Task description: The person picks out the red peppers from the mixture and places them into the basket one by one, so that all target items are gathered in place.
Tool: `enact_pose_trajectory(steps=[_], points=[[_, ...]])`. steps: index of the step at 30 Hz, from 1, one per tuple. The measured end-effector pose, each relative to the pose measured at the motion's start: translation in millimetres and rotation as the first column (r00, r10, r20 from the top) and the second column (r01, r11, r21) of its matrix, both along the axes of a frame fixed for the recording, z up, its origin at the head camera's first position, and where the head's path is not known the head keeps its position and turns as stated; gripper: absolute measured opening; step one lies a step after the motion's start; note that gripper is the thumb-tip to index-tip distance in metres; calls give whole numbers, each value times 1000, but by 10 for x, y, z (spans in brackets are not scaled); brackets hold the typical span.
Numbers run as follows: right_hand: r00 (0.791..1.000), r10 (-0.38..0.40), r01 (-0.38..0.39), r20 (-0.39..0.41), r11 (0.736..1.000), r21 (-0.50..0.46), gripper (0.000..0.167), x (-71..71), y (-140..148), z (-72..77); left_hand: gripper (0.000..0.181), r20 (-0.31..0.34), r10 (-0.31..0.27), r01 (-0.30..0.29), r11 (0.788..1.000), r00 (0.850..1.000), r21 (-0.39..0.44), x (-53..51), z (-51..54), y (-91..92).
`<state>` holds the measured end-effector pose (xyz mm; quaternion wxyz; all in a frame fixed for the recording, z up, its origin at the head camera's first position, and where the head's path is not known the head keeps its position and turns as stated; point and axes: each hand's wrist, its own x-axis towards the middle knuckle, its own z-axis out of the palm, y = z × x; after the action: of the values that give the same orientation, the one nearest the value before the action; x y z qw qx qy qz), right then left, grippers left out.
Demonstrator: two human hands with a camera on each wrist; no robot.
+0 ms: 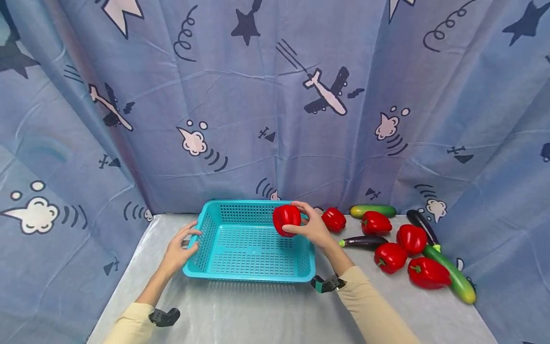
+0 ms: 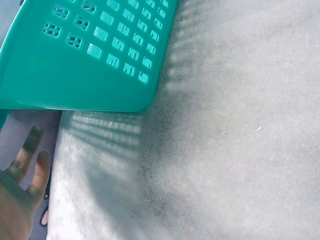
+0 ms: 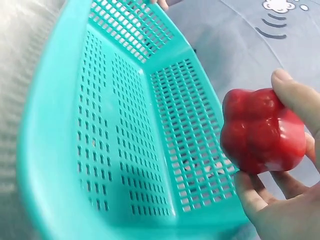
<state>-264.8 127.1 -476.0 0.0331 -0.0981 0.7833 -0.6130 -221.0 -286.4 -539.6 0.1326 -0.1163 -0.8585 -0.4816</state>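
Note:
A turquoise basket (image 1: pixel 253 276) with pierced walls stands on the table, nothing inside it. The right hand (image 1: pixel 312 228) grips a red bell pepper (image 1: pixel 286 220) over the basket's right end. In the right wrist view the pepper (image 3: pixel 262 131) sits between the thumb and fingers of the right hand (image 3: pixel 295 200), near the basket's wall (image 3: pixel 192 135). At the basket's left end is the left hand (image 1: pixel 177 251), fingers spread and slightly bent at the rim. The left wrist view shows the left hand (image 2: pixel 22 195) with extended fingers beside the basket (image 2: pixel 75 75).
Right of the basket lie several red peppers (image 1: pixel 390 257), a dark eggplant (image 1: pixel 365 242), another eggplant (image 1: pixel 421 224), a cucumber (image 1: pixel 373 210) and a larger cucumber (image 1: pixel 451 272). A patterned blue curtain (image 1: pixel 240 95) hangs behind the table (image 1: pixel 258 315).

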Motion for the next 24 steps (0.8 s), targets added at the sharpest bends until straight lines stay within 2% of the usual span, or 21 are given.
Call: enact_pose_trajectory(steps=[7,16,24], points=[[999,51,-52,-10,997,-61,75,-86,-257,-41,27,-20,-7,7,1000,1000,10,8,5,8],[998,57,-55,14,995,-88,74,-205,-565,-82,27,6,1,-1,1000,1000,0,-31,-10,10],[996,85,-81,33,990,-117,70,-245,-831,-148,26,-3,7,-7,1000,1000,14,0,0,11]])
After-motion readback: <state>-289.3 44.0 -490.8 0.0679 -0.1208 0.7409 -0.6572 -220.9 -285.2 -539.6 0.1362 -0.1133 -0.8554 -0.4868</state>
